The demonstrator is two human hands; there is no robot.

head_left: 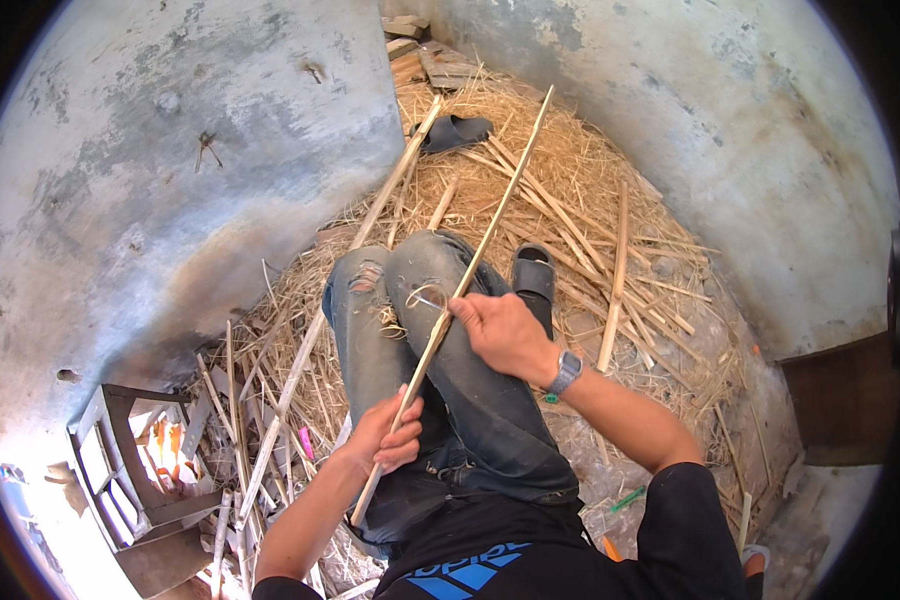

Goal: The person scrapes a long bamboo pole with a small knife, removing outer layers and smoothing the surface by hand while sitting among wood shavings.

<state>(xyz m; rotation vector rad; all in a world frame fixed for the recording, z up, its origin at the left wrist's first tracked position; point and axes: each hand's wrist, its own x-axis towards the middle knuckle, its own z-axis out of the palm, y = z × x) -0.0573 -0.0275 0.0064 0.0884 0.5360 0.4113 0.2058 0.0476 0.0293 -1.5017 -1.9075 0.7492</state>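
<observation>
A long, narrow bamboo strip (500, 212) slants across my lap, its far end up and to the right. Near its lower end, my left hand (390, 432) is closed around it. My right hand (508, 335), with a watch (566, 372) on the wrist, is closed at the strip's middle, above my knee. Beside those fingertips shows a small shiny, curved piece (428, 298); whether it is a blade or a curl of shaving I cannot tell. Thin shavings (390, 322) cling to my torn jeans (370, 345).
Shavings (570, 140) and loose strips (618, 275) cover the floor ahead. Dark sandals (454, 132) lie among them. Worn grey walls (220, 120) curve around me. A metal frame (120, 450) stands lower left, a brown panel (840, 400) at right, and a green item (628, 499) near my right elbow.
</observation>
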